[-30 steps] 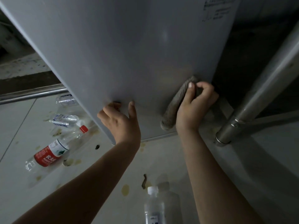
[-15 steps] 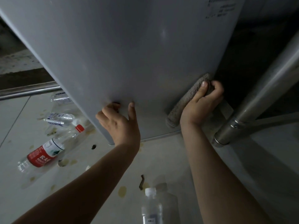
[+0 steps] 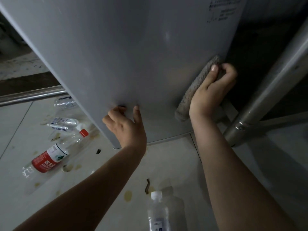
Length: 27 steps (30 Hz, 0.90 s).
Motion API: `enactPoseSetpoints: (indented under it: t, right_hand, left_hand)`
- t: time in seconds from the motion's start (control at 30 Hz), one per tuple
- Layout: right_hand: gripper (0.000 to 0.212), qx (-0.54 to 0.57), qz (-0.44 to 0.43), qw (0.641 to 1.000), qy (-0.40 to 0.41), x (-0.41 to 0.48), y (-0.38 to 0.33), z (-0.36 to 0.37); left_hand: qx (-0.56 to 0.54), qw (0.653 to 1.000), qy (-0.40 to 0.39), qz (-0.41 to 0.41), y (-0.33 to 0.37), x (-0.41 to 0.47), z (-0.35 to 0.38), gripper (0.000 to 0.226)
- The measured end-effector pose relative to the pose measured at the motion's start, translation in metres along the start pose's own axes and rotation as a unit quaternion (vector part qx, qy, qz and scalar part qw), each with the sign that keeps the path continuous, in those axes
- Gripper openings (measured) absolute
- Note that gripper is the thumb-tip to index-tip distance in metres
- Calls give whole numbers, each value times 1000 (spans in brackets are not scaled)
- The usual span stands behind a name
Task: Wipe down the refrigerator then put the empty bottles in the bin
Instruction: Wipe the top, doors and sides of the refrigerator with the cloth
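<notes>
The grey refrigerator (image 3: 133, 55) fills the upper part of the head view. My right hand (image 3: 211, 90) grips a folded grey cloth (image 3: 193, 95) and presses it against the fridge's lower right side, near its edge. My left hand (image 3: 126, 124) rests on the fridge's lower left corner, thumb up on the side panel and fingers curled round the edge. Empty plastic bottles lie on the floor: one with a red label (image 3: 50, 160), a clear one (image 3: 63, 123), another half hidden behind the fridge (image 3: 64, 102), and one with a white cap (image 3: 157, 212) at the bottom.
A thick metal pole (image 3: 266, 90) slants up at the right, close to my right hand. A metal rail (image 3: 31, 95) runs along the floor at the left. The pale tiled floor (image 3: 166, 164) carries yellowish stains and small bits of debris.
My right hand has slid the cloth upward and to the right along the fridge side, to its right edge. My left hand has stayed on the corner.
</notes>
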State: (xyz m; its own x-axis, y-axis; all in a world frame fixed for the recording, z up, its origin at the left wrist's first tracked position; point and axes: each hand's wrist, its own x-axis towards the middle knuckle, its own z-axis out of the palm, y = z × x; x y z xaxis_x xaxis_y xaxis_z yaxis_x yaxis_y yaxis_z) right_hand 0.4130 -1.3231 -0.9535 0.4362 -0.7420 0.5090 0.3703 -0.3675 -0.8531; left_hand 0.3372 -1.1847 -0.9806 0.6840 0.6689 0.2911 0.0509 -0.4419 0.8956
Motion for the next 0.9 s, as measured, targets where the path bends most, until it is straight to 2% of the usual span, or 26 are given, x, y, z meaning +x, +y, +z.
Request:
enactPoseSetpoints:
  t: [0.13,0.23,0.3,0.43,0.67,0.9]
  right_hand:
    - [33,-91,40,994,-45,-26,34,-11]
    - [30,-151,143,971,-122,-51,60,-28]
    - [30,-142,186,961,-147,-62,70,-34]
    - [30,-113,226,958,-133,-68,62,-28]
    - [29,-70,247,953,-162,-111,29,-19]
    - [25,-55,211,954,-204,-164,7,-5]
  left_hand:
    - [1,1000,-5,1,1,0,1,31]
    - [5,1000,-16,0,-1,0,0,31]
    - [13,999,-30,13,-3,0,-2,30]
    - [20,996,-75,37,-8,1,-12,30]
    - [10,987,-109,114,-34,13,-41,22]
    - [-1,972,-163,167,-52,28,-63,22]
